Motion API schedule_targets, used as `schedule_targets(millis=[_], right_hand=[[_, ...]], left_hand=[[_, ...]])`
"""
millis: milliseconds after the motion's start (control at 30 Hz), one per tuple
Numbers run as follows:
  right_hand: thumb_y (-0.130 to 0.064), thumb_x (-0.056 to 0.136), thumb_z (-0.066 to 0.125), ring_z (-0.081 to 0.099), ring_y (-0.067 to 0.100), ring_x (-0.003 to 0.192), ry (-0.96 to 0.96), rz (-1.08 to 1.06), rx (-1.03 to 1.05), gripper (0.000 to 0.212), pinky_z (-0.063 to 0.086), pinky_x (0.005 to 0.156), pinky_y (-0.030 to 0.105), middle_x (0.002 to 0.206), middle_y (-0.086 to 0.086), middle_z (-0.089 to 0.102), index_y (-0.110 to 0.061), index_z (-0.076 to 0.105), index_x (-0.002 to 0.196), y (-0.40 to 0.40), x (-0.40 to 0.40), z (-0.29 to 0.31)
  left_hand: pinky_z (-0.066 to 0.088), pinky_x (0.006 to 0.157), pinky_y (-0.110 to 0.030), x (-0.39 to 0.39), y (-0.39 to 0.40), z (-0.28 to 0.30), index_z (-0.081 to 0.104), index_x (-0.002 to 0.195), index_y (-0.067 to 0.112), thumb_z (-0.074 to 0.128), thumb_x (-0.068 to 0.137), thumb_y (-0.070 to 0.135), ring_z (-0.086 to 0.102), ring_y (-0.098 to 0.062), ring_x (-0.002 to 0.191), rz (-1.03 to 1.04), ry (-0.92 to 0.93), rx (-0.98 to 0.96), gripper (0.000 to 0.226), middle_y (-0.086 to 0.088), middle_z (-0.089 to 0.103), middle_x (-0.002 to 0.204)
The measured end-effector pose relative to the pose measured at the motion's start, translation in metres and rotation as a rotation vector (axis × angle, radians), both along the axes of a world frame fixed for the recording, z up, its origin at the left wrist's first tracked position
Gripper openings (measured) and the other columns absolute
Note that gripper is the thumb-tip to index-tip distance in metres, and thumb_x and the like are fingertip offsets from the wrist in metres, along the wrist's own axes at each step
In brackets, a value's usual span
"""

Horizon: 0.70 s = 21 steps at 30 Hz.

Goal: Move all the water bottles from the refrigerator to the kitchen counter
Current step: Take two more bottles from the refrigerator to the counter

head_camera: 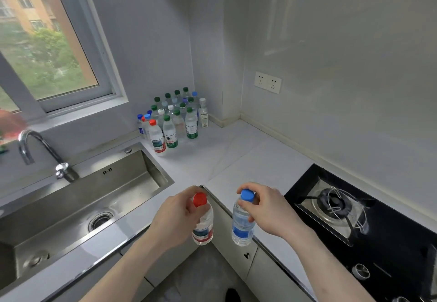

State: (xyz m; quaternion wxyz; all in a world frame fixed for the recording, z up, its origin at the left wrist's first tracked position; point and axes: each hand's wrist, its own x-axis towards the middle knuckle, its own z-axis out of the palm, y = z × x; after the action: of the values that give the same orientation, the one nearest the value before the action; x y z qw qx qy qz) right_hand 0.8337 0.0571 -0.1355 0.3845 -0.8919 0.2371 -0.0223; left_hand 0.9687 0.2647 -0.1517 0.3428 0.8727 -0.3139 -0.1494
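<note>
A pale grey kitchen corner holds a light marble-look counter (238, 159) that runs along two walls, with a stainless steel sink (99, 197) set into it at the left and a black glass gas hob (369, 226) at the right. In the far corner of the counter stands a tight cluster of clear plastic water bottles (176, 118), upright, capped mostly in green with a few blue, red and white caps. Near the front, both hands are raised over the inner corner of the counter edge. The left hand (177, 216) pinches a clear plastic bottle with a red cap and red-and-white label (203, 226) just below the cap, fingers curled round its neck. The right hand (267, 209) pinches a clear plastic bottle with a blue cap and blue label (242, 223) the same way at the neck. Both bottles hang upright, near each other but apart, their bases in front of the counter edge over the grey floor (205, 273) and cabinet fronts, not resting on the counter. A curved chrome faucet (40, 150) rises behind the sink below a grey-framed window (59, 48), and a double white wall socket (268, 81) sits on the right wall.
</note>
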Motion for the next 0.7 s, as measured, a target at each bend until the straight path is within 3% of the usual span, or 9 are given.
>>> schedule_targets(millis=[67, 267, 433, 700], right_hand=[[-0.036, 0.099, 0.065, 0.072, 0.009, 0.084, -0.008, 0.014, -0.004, 0.015, 0.062, 0.082, 0.034, 0.098, -0.016, 0.068, -0.039, 0.063, 0.113, -0.017, 0.023, -0.004], [-0.038, 0.098, 0.065, 0.072, 0.012, 0.086, -0.028, 0.037, 0.005, 0.012, 0.062, 0.083, 0.039, 0.099, -0.012, 0.070, -0.040, 0.062, 0.110, -0.066, 0.086, -0.011], [-0.036, 0.098, 0.066, 0.072, 0.014, 0.088, -0.026, 0.073, -0.011, 0.015, 0.062, 0.085, 0.040, 0.101, -0.011, 0.070, -0.039, 0.063, 0.112, -0.107, 0.135, -0.002], [-0.037, 0.098, 0.065, 0.070, 0.012, 0.084, 0.006, 0.113, -0.061, 0.015, 0.059, 0.082, 0.034, 0.099, -0.011, 0.070, -0.039, 0.064, 0.112, -0.148, 0.214, -0.006]], left_hand=[[0.061, 0.070, -0.033, 0.017, -0.014, 0.000, 0.057, 0.109, 0.048, 0.066, 0.095, 0.042, 0.070, -0.013, 0.077, 0.021, 0.009, 0.001, 0.018, 0.013, 0.071, 0.080], [0.060, 0.067, -0.030, 0.071, -0.051, 0.005, 0.057, 0.111, 0.045, 0.064, 0.097, 0.042, 0.068, -0.010, 0.066, 0.058, -0.010, 0.023, 0.016, 0.008, 0.070, 0.071], [0.060, 0.071, -0.041, 0.109, -0.079, 0.013, 0.057, 0.109, 0.045, 0.063, 0.097, 0.040, 0.067, -0.013, 0.065, 0.103, -0.010, 0.012, 0.014, 0.008, 0.072, 0.073], [0.059, 0.069, -0.036, 0.164, -0.101, 0.012, 0.059, 0.109, 0.044, 0.066, 0.097, 0.040, 0.067, -0.010, 0.064, 0.193, 0.025, -0.033, 0.014, 0.008, 0.071, 0.072]])
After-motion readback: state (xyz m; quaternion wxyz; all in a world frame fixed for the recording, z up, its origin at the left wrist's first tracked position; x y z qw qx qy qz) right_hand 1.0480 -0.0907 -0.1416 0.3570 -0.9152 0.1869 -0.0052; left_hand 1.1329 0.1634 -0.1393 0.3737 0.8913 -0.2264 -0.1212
